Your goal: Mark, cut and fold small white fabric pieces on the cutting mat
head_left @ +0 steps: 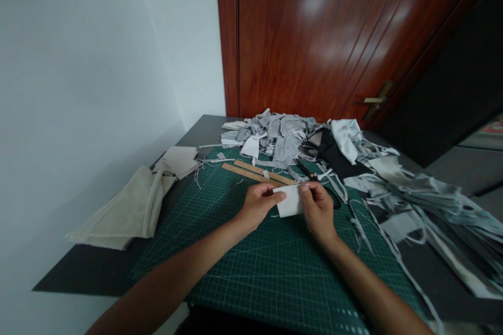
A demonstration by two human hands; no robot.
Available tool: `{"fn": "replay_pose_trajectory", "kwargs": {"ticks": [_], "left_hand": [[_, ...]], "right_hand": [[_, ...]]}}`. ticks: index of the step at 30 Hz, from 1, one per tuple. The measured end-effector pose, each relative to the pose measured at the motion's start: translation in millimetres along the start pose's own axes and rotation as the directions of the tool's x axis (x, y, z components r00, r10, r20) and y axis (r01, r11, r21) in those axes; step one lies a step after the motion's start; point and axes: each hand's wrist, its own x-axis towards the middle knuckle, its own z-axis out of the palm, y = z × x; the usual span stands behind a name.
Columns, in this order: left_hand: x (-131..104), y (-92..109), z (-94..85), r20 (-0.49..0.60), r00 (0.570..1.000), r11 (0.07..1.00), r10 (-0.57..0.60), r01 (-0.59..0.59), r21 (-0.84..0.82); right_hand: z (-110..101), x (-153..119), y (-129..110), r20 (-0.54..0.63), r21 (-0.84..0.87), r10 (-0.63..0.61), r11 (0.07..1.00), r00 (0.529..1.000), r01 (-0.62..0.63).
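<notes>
A small white piece of fabric (290, 202) is stretched between my two hands above the green cutting mat (255, 272). My left hand (260, 203) pinches its left edge, thumb on top. On its right edge my right hand (317, 208) has a pinch grip, with the thumb over the near face. Two wooden rulers (249, 171) lie on the mat just beyond the hands, partly covered at their right ends. Black-handled scissors (306, 170) rest beyond my right hand, which hides part of them.
Grey and white fabric scraps (283, 133) are heaped at the back. Black cloth (334, 154) and more strips (444, 204) spread along the right. At left lie folded cream cloth (126, 209) and cream pieces (181, 161). A white wall and a wooden door (306, 36) bound the table.
</notes>
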Motion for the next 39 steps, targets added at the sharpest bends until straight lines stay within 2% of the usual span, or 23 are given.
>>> {"fn": "replay_pose_trajectory", "kwargs": {"ticks": [6,13,20,24,30,32,34,37,39], "left_hand": [[1,-2,-1.1,-0.035,0.997,0.997,0.068,-0.066,0.051],[2,0,-2.6,0.001,0.997,0.995,0.075,-0.075,0.065],[1,7,-3.3,0.087,0.996,0.999,0.009,-0.012,0.042],[-2,11,-4.3,0.182,0.980,0.991,-0.076,0.054,0.122],[1,10,-10.1,0.256,0.966,0.940,0.027,-0.111,0.321],[2,10,-10.8,0.255,0.966,0.923,0.042,-0.135,0.361],[2,11,-10.5,0.225,0.973,0.912,0.052,-0.138,0.386],[2,11,-9.2,0.129,0.987,0.916,0.097,-0.139,0.377],[1,10,-8.3,0.063,0.990,0.936,0.128,-0.141,0.323]], "right_hand": [[2,-3,-1,-0.004,-0.049,-0.080,0.996,0.997,0.080],[1,-3,-4,0.013,-0.163,-0.275,0.948,0.961,0.273],[-1,-5,-5,0.074,-0.207,-0.337,0.915,0.939,0.345],[-2,-7,-5,0.141,-0.185,-0.334,0.916,0.932,0.356],[-2,-9,-3,0.210,-0.152,-0.343,0.914,0.916,0.377],[-2,-9,-3,0.225,-0.147,-0.312,0.926,0.923,0.348],[0,-9,-3,0.207,-0.125,-0.234,0.957,0.950,0.263],[6,-8,-3,0.121,0.011,-0.041,0.999,0.992,0.040],[9,-6,-4,0.134,0.135,0.109,0.983,0.985,-0.127]]}}
